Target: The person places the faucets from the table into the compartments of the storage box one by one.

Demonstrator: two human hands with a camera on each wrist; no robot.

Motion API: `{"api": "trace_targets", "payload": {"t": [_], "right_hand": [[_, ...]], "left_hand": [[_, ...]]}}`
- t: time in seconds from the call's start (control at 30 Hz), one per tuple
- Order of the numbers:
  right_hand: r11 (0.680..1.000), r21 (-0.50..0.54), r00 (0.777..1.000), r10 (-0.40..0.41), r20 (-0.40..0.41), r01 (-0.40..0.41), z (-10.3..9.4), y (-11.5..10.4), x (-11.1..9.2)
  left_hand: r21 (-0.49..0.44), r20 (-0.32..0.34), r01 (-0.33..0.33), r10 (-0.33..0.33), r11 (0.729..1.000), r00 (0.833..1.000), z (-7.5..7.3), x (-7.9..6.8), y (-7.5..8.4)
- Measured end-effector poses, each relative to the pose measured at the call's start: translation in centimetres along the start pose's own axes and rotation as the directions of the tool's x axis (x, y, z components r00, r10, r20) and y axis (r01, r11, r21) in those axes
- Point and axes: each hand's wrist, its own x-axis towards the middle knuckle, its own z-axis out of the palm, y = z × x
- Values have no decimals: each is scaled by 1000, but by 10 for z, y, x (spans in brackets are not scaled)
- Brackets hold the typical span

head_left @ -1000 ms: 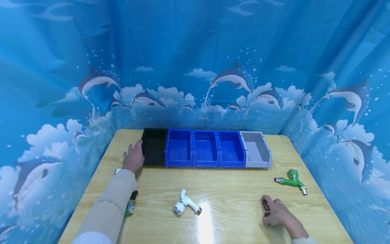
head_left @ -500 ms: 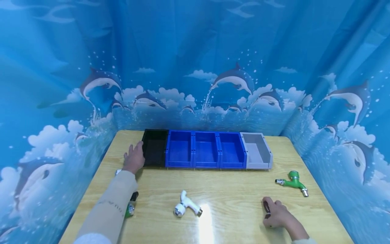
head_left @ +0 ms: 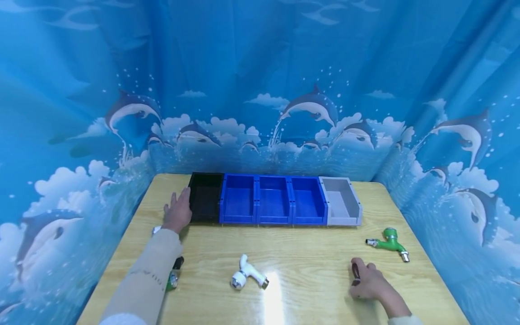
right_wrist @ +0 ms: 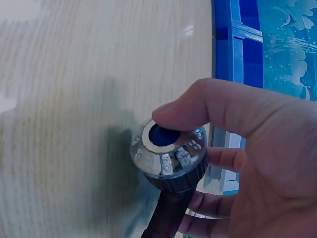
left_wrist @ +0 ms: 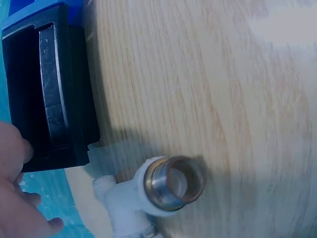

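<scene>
My left hand (head_left: 178, 211) is at the left wall of the black bin (head_left: 205, 198), fingers spread and one fingertip right at the rim. Close to that wrist lies a white tap (left_wrist: 129, 208) with a threaded metal end, mostly covered by the sleeve in the head view. Over the right part of the table, my right hand (head_left: 367, 282) grips a dark piece with a round silvery head (right_wrist: 168, 153), ribbed collar and blue centre. Its thumb presses on the head and the fingers curl behind. The lower end of the piece runs out of the right wrist view.
Right of the black bin stand three blue bins (head_left: 274, 198) and a grey bin (head_left: 341, 201). Another white tap (head_left: 248, 271) lies mid-table, a green tap (head_left: 390, 243) at the right. A green and metal piece (head_left: 172, 280) shows beside the left sleeve. A dolphin-print curtain (head_left: 260, 90) surrounds the table.
</scene>
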Motion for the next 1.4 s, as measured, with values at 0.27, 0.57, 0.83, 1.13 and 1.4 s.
{"api": "trace_targets", "payload": {"t": [0.27, 0.57, 0.83, 1.13, 1.4], "right_hand": [[999, -11, 997, -33, -72, 33, -17, -12, 8], [998, -22, 988, -63, -141, 60, -30, -25, 12], [999, -19, 986, -36, -161, 33, -43, -37, 19], [997, -18, 979, -74, -189, 72, -58, -46, 29], [997, -17, 977, -83, -195, 81, -73, -57, 39]], "left_hand": [[-11, -13, -2, 2, 1000, 1000, 1, 4, -1], [6, 5, -9, 9, 1000, 1000, -1, 2, 3], [7, -5, -13, 13, 1000, 1000, 1, 4, 3], [10, -16, -5, 5, 1000, 1000, 4, 1, 0], [-22, -12, -7, 7, 1000, 1000, 6, 2, -3]]}}
